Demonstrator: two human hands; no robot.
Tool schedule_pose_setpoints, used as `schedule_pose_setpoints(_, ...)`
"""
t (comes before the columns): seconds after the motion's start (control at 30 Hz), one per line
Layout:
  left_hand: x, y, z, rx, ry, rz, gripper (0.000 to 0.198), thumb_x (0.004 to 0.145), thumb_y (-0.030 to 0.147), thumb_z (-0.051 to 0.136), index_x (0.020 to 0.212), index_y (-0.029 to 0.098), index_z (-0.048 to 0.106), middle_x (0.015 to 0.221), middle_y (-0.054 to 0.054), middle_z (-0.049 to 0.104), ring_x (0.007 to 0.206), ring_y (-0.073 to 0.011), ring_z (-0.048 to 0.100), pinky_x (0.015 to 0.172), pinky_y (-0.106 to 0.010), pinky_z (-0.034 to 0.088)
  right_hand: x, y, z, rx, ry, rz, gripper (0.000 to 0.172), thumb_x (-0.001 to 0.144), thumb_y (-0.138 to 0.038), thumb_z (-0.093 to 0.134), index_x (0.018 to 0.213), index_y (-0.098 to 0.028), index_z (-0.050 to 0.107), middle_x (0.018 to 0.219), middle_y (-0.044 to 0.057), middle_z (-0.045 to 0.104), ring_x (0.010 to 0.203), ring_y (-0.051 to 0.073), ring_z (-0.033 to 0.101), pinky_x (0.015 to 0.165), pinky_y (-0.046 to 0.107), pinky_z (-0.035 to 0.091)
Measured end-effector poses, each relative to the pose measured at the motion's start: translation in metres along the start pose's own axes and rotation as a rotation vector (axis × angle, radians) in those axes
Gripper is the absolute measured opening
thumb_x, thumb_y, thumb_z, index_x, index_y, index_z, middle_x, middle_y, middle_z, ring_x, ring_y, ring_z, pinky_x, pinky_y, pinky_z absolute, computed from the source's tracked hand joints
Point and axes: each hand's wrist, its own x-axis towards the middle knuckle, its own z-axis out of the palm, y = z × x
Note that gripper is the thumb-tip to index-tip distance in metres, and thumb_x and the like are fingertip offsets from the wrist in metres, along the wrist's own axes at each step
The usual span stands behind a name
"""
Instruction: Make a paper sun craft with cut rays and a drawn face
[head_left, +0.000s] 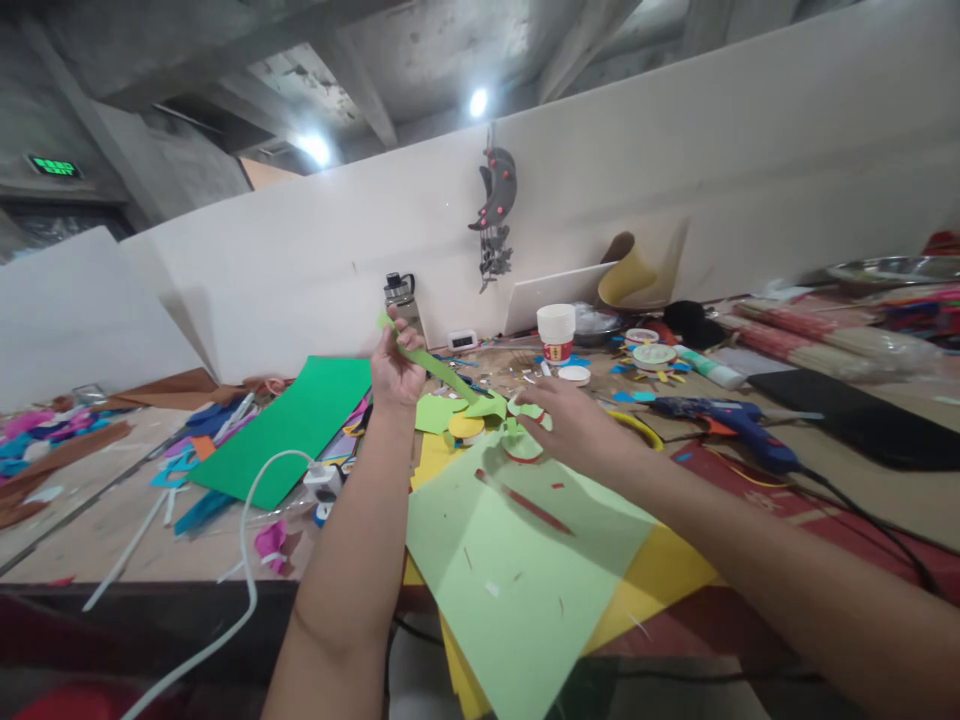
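Note:
In the head view my left hand [400,370] is raised, its fingers pinched on a long light-green strip [442,372] that slants down to the right. My right hand [564,418] is lower, with curled fingers gripping a small round green-and-white piece [523,440] with a red edge; the fingers partly hide it. The strip's lower end comes close to this piece, and I cannot tell whether they are joined. Beneath lies a pale green sheet [517,590] over yellow sheets [660,575]. A red-brown pencil-like stick [529,503] rests on it. A yellow disc [466,427] lies between my hands.
To the right are a blue hot glue gun [735,420], a black sheet [862,410] and stacked paper cups [556,335]. At left lie a dark green sheet [289,430] and a white cable [251,560]. A bottle [401,300] stands at the back by a white partition [315,240].

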Motion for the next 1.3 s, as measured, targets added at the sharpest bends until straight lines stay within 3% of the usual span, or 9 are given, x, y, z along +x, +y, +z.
schedule_pose_setpoints(0.2,0.002,0.001,-0.005,-0.118,-0.012,0.082,0.037,0.093,0.007,0.031,0.096,0.02,0.065,0.078,-0.001,0.061,0.062,-0.0052,0.05,0.063,-0.016,0.045,0.026,-0.029,0.031,-0.026,-0.15,-0.152,0.037,0.083,-0.037,0.058,0.119,-0.025,0.061,0.122,0.011,0.057,0.117,0.033,0.045,0.095,0.049,0.037)
schedule_pose_setpoints(0.37,0.006,0.005,-0.007,-0.051,0.002,0.147,0.033,0.094,0.01,0.036,0.089,0.021,0.066,0.086,-0.001,0.066,0.067,-0.0042,0.055,0.068,-0.015,0.046,0.03,-0.033,0.056,-0.044,-0.203,-0.194,0.027,0.09,-0.028,0.048,0.109,-0.03,0.066,0.116,0.006,0.063,0.109,0.029,0.052,0.096,0.047,0.033)
schedule_pose_setpoints(0.53,-0.004,0.047,0.0,0.026,-0.07,0.495,0.031,0.094,0.016,0.038,0.092,0.029,0.067,0.101,0.003,0.07,0.096,-0.0055,0.061,0.081,-0.015,0.046,0.027,-0.03,0.068,-0.023,-0.209,-0.154,0.029,0.087,-0.031,0.054,0.113,-0.028,0.064,0.125,0.008,0.06,0.111,0.031,0.051,0.1,0.056,0.027)
schedule_pose_setpoints(0.67,-0.014,0.069,0.003,0.015,-0.145,0.689,0.033,0.098,0.02,0.034,0.102,0.034,0.063,0.114,0.015,0.067,0.121,0.0021,0.046,0.093,-0.008,0.037,0.026,-0.032,0.066,0.042,-0.179,-0.159,0.031,0.084,-0.028,0.058,0.114,-0.028,0.065,0.124,0.008,0.061,0.117,0.034,0.048,0.102,0.057,0.024)
schedule_pose_setpoints(0.77,-0.009,0.052,0.004,0.0,-0.123,0.495,0.04,0.098,0.015,0.027,0.101,0.031,0.063,0.112,0.012,0.068,0.117,0.0008,0.05,0.092,-0.012,0.04,0.029,-0.029,0.056,0.098,-0.125,-0.117,0.031,0.083,-0.027,0.058,0.113,-0.026,0.067,0.125,0.009,0.061,0.121,0.035,0.046,0.103,0.055,0.026)
schedule_pose_setpoints(0.9,-0.001,0.002,0.002,-0.046,-0.034,0.049,0.033,0.097,0.019,0.031,0.1,0.023,0.064,0.097,0.003,0.071,0.088,-0.0048,0.064,0.081,-0.018,0.048,0.039,-0.011,0.036,0.182,-0.019,0.004,0.03,0.089,-0.026,0.046,0.109,-0.02,0.067,0.121,0.011,0.063,0.115,0.028,0.053,0.098,0.048,0.037)
schedule_pose_setpoints(1.0,0.0,-0.029,-0.001,-0.028,0.035,-0.183,0.024,0.095,0.022,0.039,0.102,0.02,0.062,0.083,0.0,0.07,0.073,-0.0069,0.064,0.073,-0.02,0.05,0.048,0.006,0.022,0.474,0.04,0.189,0.031,0.091,-0.024,0.039,0.102,-0.017,0.067,0.106,0.008,0.07,0.097,0.019,0.064,0.083,0.034,0.049)
schedule_pose_setpoints(1.13,-0.003,-0.042,-0.007,0.023,0.056,-0.259,0.02,0.093,0.021,0.041,0.102,0.018,0.059,0.076,-0.001,0.069,0.066,-0.0083,0.063,0.064,-0.021,0.049,0.054,0.017,0.011,0.979,0.113,0.455,0.023,0.089,-0.023,0.043,0.089,-0.017,0.065,0.094,0.005,0.071,0.078,0.013,0.066,0.062,0.022,0.05)
schedule_pose_setpoints(1.3,-0.003,-0.045,-0.016,0.353,0.001,-0.3,0.013,0.082,0.023,0.059,0.093,0.016,0.059,0.062,0.001,0.06,0.048,-0.0054,0.051,0.047,-0.016,0.039,0.056,0.016,0.008,1.08,0.059,0.519,0.018,0.087,-0.018,0.044,0.082,-0.017,0.061,0.082,0.004,0.068,0.068,0.011,0.064,0.056,0.02,0.052)
